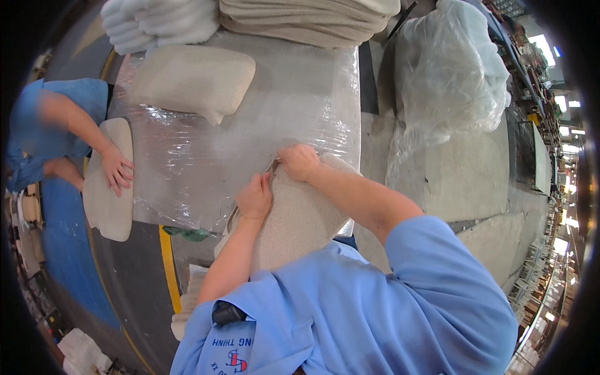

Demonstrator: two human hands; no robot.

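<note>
Against my body, at the near edge of the table, lies a beige fabric cushion [303, 215]. My left hand [254, 197] is closed, with the thumb and fingers pinching the cushion's left edge. Just beyond it, my right hand [299, 162] grips the same edge near the far corner, its fingers bent inward. Between the two hands the edge stands up as a narrow, darker strip; whether it is a seam or a zip is too small to tell. The lower part of the cushion is hidden by my shirt and left forearm.
The table [187, 162] has shiny plastic film over it. Another beige cushion [194, 78] lies at its far left. At the left, a co-worker's hand [117, 167] rests on a cushion [109, 212]. Stacked beige pieces [306, 22], white padding [159, 25] and a plastic-wrapped bundle [447, 75] stand farther off.
</note>
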